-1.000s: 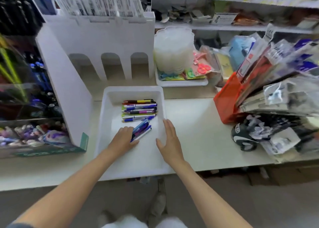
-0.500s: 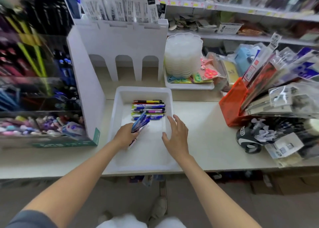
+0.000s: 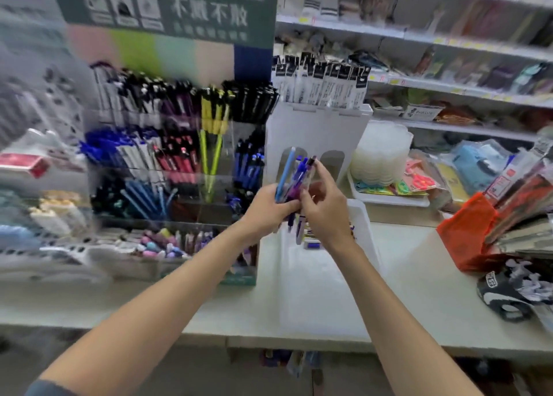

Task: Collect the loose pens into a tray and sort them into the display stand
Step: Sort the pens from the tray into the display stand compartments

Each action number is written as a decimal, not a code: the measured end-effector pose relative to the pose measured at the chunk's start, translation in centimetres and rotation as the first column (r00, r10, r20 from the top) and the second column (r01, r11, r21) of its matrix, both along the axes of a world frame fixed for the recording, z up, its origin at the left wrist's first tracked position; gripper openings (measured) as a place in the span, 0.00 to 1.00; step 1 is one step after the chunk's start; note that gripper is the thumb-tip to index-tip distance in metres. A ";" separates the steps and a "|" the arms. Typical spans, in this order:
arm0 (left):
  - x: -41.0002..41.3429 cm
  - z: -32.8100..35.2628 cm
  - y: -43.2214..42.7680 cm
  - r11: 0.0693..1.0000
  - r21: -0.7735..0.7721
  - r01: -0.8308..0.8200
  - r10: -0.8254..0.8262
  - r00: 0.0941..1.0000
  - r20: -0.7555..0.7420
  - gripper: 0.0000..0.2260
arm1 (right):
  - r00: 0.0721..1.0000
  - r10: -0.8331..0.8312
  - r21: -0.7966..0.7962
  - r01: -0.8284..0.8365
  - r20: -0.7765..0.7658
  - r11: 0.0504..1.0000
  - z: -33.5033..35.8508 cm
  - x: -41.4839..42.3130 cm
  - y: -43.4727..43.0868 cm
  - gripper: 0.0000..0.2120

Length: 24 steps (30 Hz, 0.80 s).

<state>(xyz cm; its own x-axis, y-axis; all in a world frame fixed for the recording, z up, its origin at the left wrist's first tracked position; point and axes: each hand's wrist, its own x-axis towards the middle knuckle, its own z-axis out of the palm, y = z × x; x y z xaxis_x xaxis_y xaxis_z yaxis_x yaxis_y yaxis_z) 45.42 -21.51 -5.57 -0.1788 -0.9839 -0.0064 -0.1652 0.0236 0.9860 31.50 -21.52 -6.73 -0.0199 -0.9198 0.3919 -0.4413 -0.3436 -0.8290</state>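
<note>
Head view: pens [image 3: 294,181], display stand [image 3: 179,156], blurred Chinese lettering [image 3: 209,15]

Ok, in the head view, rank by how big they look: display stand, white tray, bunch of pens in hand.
1. display stand
2. white tray
3. bunch of pens, smallest even though held up nearer the camera

Counter: pale cream top [image 3: 425,300], running left to right, with a squared front edge.
Back of room: white shelves [image 3: 449,43] in tiers, packed with packaged goods; small yellow tags along the rails.
Right end of counter: orange bin [image 3: 466,234] stuffed with packets.
Behind it: stack of clear plastic tubs [image 3: 380,156] on a white base.
Floor: dark grey [image 3: 224,380], blurred, seen below the counter edge.
Light: bright, even, no hard shadows.
</note>
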 end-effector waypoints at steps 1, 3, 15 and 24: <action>1.5 0.7 -0.1 1.000 -0.022 -0.006 0.006 1.000 -0.006 0.05 | 1.000 -0.005 -0.042 0.004 -0.010 0.999 1.0 1.4 -0.2 0.28; 4.7 1.8 -0.1 0.999 -0.044 -0.023 0.021 0.999 -0.035 0.05 | 1.000 -0.006 -0.083 0.007 0.005 0.997 2.7 4.4 -0.5 0.27; 25.6 2.5 1.5 0.966 0.142 -0.215 0.249 0.919 -0.306 0.05 | 0.988 0.055 -0.400 0.008 0.146 0.916 8.5 22.1 -3.8 0.23; 29.8 2.1 2.2 0.960 0.122 -0.251 0.276 0.925 -0.263 0.07 | 0.934 0.027 -0.373 -0.169 -0.357 0.912 4.6 26.5 -6.6 0.17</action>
<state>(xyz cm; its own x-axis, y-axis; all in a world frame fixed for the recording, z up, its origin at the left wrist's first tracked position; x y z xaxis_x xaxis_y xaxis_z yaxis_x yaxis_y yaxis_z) 75.18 -19.32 -3.49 0.0801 -0.9936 -0.0794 0.1238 -0.0692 0.9899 58.01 -28.11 -2.10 0.2606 -0.6794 0.6859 -0.6153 -0.6644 -0.4243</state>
